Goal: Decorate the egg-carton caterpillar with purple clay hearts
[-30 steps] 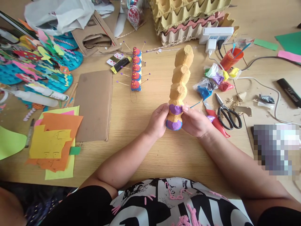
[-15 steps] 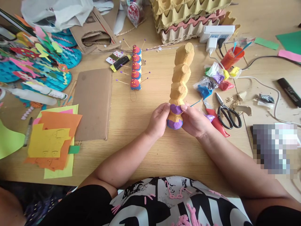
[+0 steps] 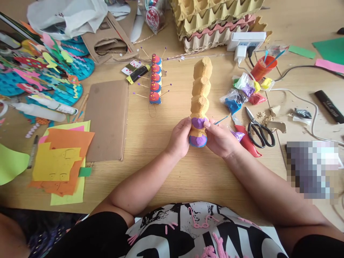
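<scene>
A long, bumpy strip of orange-yellow egg carton stands out over the table between my hands. Purple clay covers its lowest bump, with a blue rim round it, and another purple patch lies on the second bump up. My left hand grips the strip's left side near that upper patch. On the right side, my right hand pinches the purple edge with its thumb. A thin blue stick pokes out beside the right hand. Further back to the left lies a finished-looking red and blue caterpillar with purple-tipped sticks.
Scissors, a red cutter and bagged clay lie at right, near an orange cup. Stacked egg trays are at the back; cardboard and coloured paper at left.
The strip's far end has swung left, so the strip looks straighter. Both hands keep hold of it and have shifted slightly left.
</scene>
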`<action>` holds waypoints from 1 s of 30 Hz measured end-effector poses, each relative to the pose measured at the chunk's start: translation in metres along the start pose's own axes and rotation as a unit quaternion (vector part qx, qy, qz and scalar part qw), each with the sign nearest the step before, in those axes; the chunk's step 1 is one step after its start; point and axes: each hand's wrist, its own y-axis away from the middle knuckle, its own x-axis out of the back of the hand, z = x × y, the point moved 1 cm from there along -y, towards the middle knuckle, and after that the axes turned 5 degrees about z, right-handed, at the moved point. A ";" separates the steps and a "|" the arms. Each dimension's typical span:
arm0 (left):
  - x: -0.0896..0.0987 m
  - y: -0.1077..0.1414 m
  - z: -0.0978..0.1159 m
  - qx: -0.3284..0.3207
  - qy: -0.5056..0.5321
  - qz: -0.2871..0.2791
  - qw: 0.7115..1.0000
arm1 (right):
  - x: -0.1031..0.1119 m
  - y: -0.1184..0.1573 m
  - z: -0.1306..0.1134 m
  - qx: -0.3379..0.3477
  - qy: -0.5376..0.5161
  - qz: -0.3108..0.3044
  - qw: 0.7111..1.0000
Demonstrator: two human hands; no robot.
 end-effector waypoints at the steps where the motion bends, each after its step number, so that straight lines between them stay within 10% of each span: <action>1: 0.000 0.000 0.000 -0.006 -0.002 0.002 1.000 | -0.001 0.000 0.000 0.008 0.004 0.009 1.000; 30: 0.006 0.000 -0.006 -0.070 -0.070 -0.022 0.995 | -0.004 0.001 -0.002 0.045 0.038 0.036 0.998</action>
